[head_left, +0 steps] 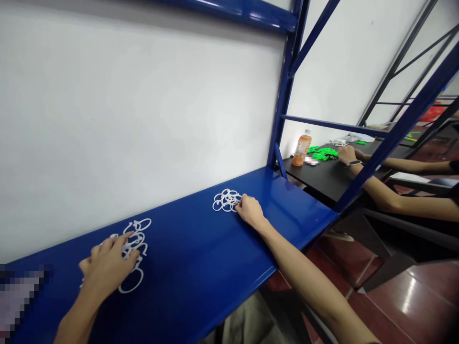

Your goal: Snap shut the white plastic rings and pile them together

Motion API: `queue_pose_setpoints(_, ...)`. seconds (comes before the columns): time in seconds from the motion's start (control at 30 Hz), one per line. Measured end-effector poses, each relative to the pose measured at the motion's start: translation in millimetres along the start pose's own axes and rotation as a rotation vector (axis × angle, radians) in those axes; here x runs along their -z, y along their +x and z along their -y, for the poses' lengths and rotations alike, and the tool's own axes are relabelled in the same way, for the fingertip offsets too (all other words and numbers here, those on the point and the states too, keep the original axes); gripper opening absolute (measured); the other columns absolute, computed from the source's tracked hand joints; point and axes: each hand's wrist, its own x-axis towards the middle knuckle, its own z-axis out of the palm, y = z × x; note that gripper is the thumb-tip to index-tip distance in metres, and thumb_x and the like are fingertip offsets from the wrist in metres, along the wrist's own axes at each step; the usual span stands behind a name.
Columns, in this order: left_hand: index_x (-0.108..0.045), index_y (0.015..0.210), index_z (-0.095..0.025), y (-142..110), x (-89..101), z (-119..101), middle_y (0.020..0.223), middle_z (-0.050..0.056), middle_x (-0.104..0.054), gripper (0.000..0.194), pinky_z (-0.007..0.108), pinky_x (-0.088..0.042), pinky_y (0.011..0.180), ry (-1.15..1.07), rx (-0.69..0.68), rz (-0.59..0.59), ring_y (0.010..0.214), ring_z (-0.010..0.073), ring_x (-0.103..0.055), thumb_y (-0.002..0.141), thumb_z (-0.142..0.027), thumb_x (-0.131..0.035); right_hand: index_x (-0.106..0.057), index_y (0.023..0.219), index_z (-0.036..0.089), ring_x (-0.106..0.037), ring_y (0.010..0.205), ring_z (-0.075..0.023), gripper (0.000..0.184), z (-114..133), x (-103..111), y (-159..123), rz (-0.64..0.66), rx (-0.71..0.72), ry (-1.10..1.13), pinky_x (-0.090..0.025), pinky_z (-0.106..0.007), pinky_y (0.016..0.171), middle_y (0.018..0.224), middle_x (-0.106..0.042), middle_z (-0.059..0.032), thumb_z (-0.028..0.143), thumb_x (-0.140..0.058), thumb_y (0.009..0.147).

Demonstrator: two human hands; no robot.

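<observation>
So my left hand [109,263] is over a pile of white plastic rings [136,240], fingers apart, nearish the back edge of the bench [190,258]. Toward the right end, a second ring pile [228,200] lies left of my right hand [251,210], bunched fingertips at its edge; can't tell if they're gripping.

Left hand [109,260], at the left part of the blue table [193,248]: bare, long slim fingers. Left forearm [81,310], by the table's near left: bare as far as visible, narrowing at the wrist. Right hand [250,209], toward the table's right end: bare, knuckles rounded. Right forearm [301,267], across the table's near edge: bare, slender, smooth. Clothing below that edge: dull grey-olive cloth [251,322], creased; garment type unclear.
</observation>
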Motion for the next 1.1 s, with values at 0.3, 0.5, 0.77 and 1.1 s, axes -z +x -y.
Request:
queue_pose_setpoints(0.3, -0.064, 0.124, -0.026, -3.4, 9.1, -6.7, 0.125, 0.012, -0.062, 0.039, 0.058, -0.04, 0.094, -0.058, -0.034, 0.029, 0.118, 0.0408, -0.053, 0.088, -0.029, -0.051, -0.06, 0.096, 0.015, -0.068, 0.081, -0.0258, 0.01, -3.2, 0.8, -0.1, -0.053, 0.052, -0.013, -0.046, -0.032, 0.071, 0.093, -0.071, -0.0158, 0.023, -0.055, 0.093)
queue_pose_setpoints(0.5, -0.065, 0.119, -0.025, -3.9, 23.3, -8.2, 0.121, 0.009, -0.065, 0.041, 0.054, -0.04, 0.096, -0.181, -0.072, -0.044, 0.112, 0.0329, -0.055, 0.085, -0.017, -0.045, -0.058, 0.106, 0.018, -0.06, 0.098, -0.0241, 0.015, 14.9, 2.5, -11.3, -0.085, 0.301, 0.009, -0.047, -0.033, 0.082, 0.103, -0.067, -0.0123, 0.026, -0.048, 0.1)
queue_pose_setpoints(0.77, -0.072, 0.109, -0.031, -10.2, -1.7, -9.5, 0.117, 0.006, -0.071, 0.03, 0.054, -0.034, 0.098, -0.093, -0.281, 0.048, 0.112, 0.033, -0.056, 0.086, -0.031, -0.053, -0.062, 0.1, 0.015, -0.054, 0.091, -0.0225, 0.012, 45.7, -23.8, -36.6, 0.059, 0.832, -0.037, -0.046, -0.035, 0.085, 0.096, -0.064, -0.0103, 0.023, -0.053, 0.098)
queue_pose_setpoints(1.1, -0.068, 0.115, -0.024, -22.7, 4.4, -60.3, 0.098, 0.005, -0.075, 0.026, 0.042, -0.041, 0.091, -0.234, -0.6, -0.333, 0.095, 0.0253, -0.061, 0.095, -0.031, -0.053, -0.059, 0.118, 0.013, -0.055, 0.09, -0.0214, 0.026, 61.4, -34.2, -55.7, 0.067, 1.094, -0.049, -0.049, -0.035, 0.084, 0.105, -0.063, -0.0118, 0.027, -0.046, 0.101)
